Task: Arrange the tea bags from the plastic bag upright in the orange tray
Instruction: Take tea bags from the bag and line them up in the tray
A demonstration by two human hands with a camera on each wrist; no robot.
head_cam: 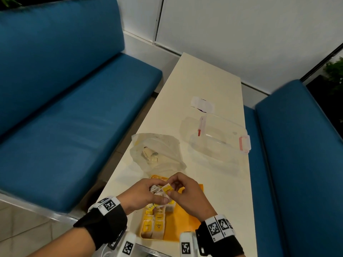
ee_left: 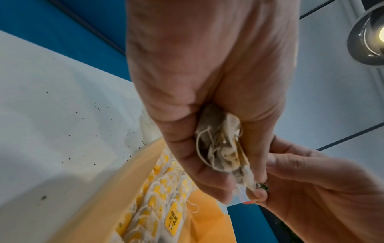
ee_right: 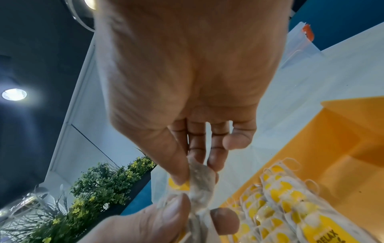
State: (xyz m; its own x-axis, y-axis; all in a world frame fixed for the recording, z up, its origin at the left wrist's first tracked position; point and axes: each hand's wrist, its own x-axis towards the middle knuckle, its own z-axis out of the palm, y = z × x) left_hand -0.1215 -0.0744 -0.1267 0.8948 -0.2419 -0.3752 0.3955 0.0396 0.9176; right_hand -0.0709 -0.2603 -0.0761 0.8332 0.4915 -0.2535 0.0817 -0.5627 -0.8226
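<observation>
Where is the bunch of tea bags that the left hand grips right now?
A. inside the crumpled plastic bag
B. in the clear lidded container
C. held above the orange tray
C: the left hand grips the bunch of tea bags above the orange tray, and the right hand pinches one.

The tray (head_cam: 191, 216) sits at the near end of the table (head_cam: 209, 80), rows of tea bags (head_cam: 154, 222) standing in its left part; both hands, left hand (head_cam: 141, 196) and right hand (head_cam: 187, 191), meet above it, sharing a clump of tea bags (head_cam: 160, 190); just behind the tray lies the plastic bag (head_cam: 157, 153); right of the bag, farther back, rests a lidded container (head_cam: 219, 140); benches flank the table.
</observation>
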